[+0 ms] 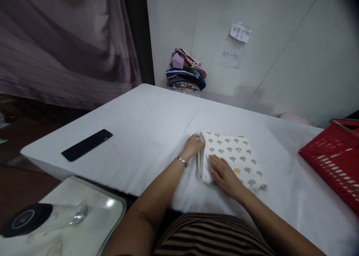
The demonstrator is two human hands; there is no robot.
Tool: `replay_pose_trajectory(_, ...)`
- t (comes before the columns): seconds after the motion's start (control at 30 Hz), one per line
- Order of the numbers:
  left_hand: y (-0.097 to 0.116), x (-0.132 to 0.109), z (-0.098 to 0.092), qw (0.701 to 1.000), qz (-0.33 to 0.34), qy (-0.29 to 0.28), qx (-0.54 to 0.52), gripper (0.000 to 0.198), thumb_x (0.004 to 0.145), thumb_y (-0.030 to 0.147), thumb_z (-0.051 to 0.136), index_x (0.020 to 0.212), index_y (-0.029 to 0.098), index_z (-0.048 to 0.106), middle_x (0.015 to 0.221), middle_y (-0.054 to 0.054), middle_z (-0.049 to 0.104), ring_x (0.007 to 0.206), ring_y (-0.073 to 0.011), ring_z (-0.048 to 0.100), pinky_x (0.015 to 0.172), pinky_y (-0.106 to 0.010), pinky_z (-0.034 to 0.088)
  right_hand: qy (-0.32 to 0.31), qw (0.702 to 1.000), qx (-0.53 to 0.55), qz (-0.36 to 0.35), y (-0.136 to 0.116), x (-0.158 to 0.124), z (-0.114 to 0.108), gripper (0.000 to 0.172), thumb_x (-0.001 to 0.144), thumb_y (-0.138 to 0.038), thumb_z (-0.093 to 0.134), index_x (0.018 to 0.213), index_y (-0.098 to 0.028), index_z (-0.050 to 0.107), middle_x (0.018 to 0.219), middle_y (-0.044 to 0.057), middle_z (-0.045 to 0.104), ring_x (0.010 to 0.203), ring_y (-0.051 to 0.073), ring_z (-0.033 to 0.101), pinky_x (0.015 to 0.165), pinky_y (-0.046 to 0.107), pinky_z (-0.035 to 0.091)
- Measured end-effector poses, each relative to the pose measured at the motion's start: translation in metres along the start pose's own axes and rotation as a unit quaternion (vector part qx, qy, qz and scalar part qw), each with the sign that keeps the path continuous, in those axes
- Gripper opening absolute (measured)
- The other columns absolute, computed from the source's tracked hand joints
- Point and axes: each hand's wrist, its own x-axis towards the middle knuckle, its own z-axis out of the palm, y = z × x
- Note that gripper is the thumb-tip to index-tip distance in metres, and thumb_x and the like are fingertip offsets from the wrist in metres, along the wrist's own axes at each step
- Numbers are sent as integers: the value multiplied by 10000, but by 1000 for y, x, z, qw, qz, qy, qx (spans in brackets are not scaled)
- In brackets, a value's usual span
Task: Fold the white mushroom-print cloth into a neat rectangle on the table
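While the left hand [193, 145] pinches folded cloth [231, 151], the right hand [226, 175] lies outstretched atop.

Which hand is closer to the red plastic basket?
Right. The right hand lies on the folded mushroom-print cloth, left of the red plastic basket; the left hand is farther, at the cloth's left edge.

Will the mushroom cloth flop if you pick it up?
Probably floppy, since the cloth is folded into thin layers. It might unfold if lifted by just one layer, because several show at the edge by the left hand.
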Motion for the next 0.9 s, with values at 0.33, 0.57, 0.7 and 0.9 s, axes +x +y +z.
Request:
replay_pose_trajectory(0.33, 2, -42, 5, 995, 39, 3, 91, 440, 726, 212, 590, 1161, 192, 527, 878, -25, 685, 790, -167, 621, 661, -240, 409, -1, 1000, -21, -22, -8, -17, 8, 437, 940, -273, 342, 1352, -192, 459, 1438, 95, 414, 1359, 236, 313, 1097, 504, 250)
replay_pose_trajectory(0.57, 9, -71, 7, 984, 26, 4, 175, 445, 724, 305, 601, 1142, 180, 514, 918, -72, 684, 836, -208, 621, 692, -272, 408, -2, 999, -37, -27, -12, -15, 12, 439, 931, -254, 337, 1343, -163, 459, 1436, 104, 419, 1367, 236, 295, 1097, 492, 245)
replay_pose_trajectory(0.7, 7, -72, 7, 986, 10, 4, 169, 369, 704, 225, 592, 1065, 180, 530, 915, -74, 680, 816, -197, 621, 662, -260, 405, -1, 998, -51, -28, -16, -17, 13, 454, 930, -256, 335, 1356, -140, 444, 1443, 114, 406, 1368, 241, 291, 1103, 493, 226)
replay_pose_trajectory(0.9, -9, -74, 10, 995, -20, 32, 98, 288, 706, 195, 593, 985, 180, 527, 844, -43, 676, 753, -162, 619, 635, -237, 414, 10, 996, -66, -53, -16, -26, 20, 484, 914, -259, 363, 1384, -155, 413, 1452, 111, 391, 1359, 227, 310, 1108, 476, 218)
